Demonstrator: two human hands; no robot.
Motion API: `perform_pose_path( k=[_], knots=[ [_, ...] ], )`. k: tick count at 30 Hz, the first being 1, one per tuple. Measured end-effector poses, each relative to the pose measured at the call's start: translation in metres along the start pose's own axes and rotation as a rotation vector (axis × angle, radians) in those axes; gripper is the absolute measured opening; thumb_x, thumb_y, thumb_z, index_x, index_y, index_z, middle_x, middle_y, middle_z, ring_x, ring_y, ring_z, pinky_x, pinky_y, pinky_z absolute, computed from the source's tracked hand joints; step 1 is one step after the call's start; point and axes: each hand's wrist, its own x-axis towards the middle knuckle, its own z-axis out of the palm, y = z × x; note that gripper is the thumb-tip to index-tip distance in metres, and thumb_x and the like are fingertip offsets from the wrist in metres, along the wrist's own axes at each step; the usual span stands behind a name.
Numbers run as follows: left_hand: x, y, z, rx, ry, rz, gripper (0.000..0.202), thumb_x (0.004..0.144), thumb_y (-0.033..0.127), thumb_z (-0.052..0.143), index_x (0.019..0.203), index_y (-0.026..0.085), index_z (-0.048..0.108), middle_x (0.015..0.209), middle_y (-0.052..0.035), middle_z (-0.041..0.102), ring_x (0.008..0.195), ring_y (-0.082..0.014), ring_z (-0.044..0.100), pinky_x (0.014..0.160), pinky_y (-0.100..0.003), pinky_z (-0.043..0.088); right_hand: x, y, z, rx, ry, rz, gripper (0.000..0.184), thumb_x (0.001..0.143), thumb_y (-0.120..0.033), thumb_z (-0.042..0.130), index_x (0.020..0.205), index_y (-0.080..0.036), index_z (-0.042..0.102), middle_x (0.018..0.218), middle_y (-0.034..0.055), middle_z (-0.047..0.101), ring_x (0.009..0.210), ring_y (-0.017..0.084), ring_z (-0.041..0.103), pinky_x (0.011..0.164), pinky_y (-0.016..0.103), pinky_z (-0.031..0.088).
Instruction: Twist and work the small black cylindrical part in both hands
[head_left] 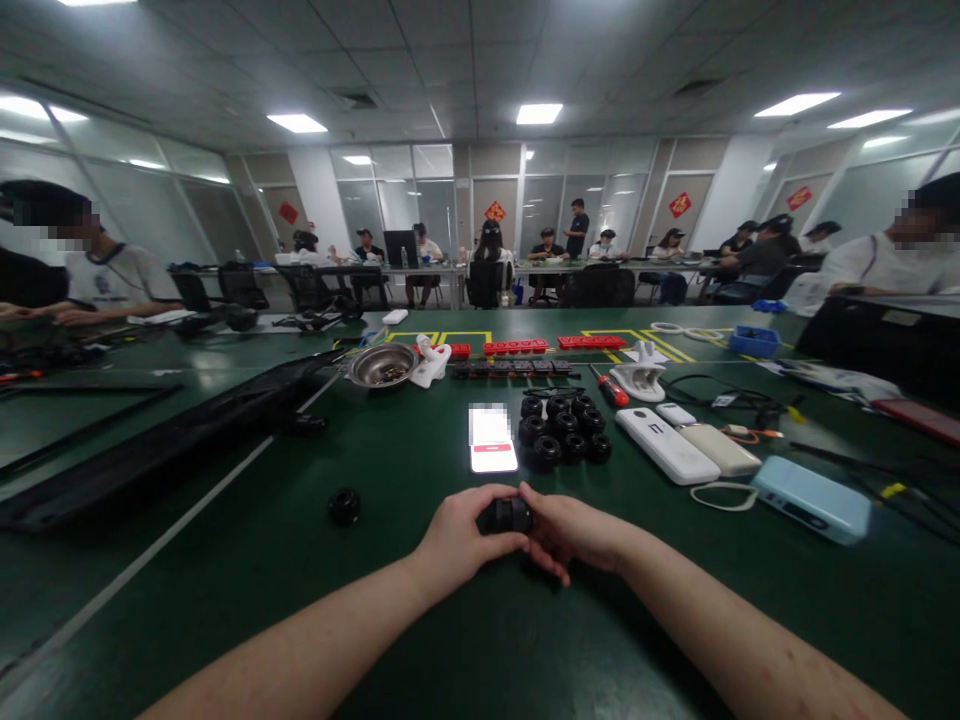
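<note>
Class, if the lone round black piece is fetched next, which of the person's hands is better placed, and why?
Probably the left hand: the lone round black piece lies on that side. The right hand is farther, beyond the dark part both hands hold.

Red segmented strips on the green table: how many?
3, in a row beyond the black segmented strip: left strip, partly behind a white plastic piece; middle strip; right strip. Others may be hidden.
</note>
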Motion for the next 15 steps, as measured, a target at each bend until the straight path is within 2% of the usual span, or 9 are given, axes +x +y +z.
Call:
perform_pose_path(
  k=[2, 6, 8, 12, 15],
  knots=[
    [0.0003, -0.0005, -0.0013, 0.007, -0.018, 0.013, 0.04, 0.063, 0.033, 0.065, 0.1, 0.022, 0.056, 0.094, -0.0022, 0.063, 0.086, -0.0185, 0.056, 0.078, -0.03, 0.043, -0.0009, -0.0016, -0.0007, 0.002, 0.016, -0.028, 0.056, 0.076, -0.063, 0.028, 0.063, -0.013, 0.048, 0.045, -0.0034, 0.044, 0.035, 0.006, 0.042, 0.032, 0.017, 0.04],
    [0.0014, -0.0024, -0.0037, 0.004, -0.023, -0.004, 0.04, 0.062, 0.031, 0.066, 0.1, 0.022, 0.057, 0.096, -0.0021, 0.062, 0.089, -0.0186, 0.056, 0.08, -0.03, 0.042, -0.0043, -0.0065, -0.0009, 0.013, 0.046, -0.078, 0.04, 0.071, -0.056, 0.05, 0.08, -0.017, 0.045, 0.055, -0.0063, 0.045, 0.041, 0.005, 0.044, 0.036, 0.017, 0.044],
    [0.0011, -0.0022, -0.0038, -0.012, -0.001, -0.016, 0.04, 0.062, 0.03, 0.066, 0.1, 0.022, 0.057, 0.096, -0.0023, 0.062, 0.088, -0.0186, 0.056, 0.079, -0.03, 0.042, -0.0047, -0.0067, -0.0004, 0.016, 0.039, -0.064, 0.043, 0.072, -0.059, 0.044, 0.08, -0.017, 0.045, 0.056, -0.005, 0.046, 0.042, 0.006, 0.045, 0.034, 0.018, 0.044],
    [-0.001, 0.001, -0.0026, -0.029, 0.021, -0.011, 0.039, 0.062, 0.031, 0.066, 0.099, 0.021, 0.057, 0.093, -0.0022, 0.063, 0.086, -0.0184, 0.056, 0.078, -0.029, 0.042, -0.002, -0.0025, 0.0005, 0.019, -0.045, 0.031, 0.068, 0.076, -0.066, 0.008, 0.068, -0.013, 0.049, 0.046, -0.0003, 0.047, 0.035, 0.008, 0.044, 0.029, 0.02, 0.042],
    [-0.0014, 0.0019, -0.0027, -0.01, 0.007, 0.013, 0.041, 0.061, 0.034, 0.066, 0.099, 0.021, 0.058, 0.093, -0.0023, 0.063, 0.086, -0.0184, 0.056, 0.077, -0.029, 0.042, -0.0013, -0.0011, -0.0003, 0.016, -0.048, 0.028, 0.064, 0.078, -0.064, 0.016, 0.061, -0.012, 0.049, 0.042, -0.0022, 0.043, 0.033, 0.007, 0.042, 0.028, 0.017, 0.041]
  ],
)
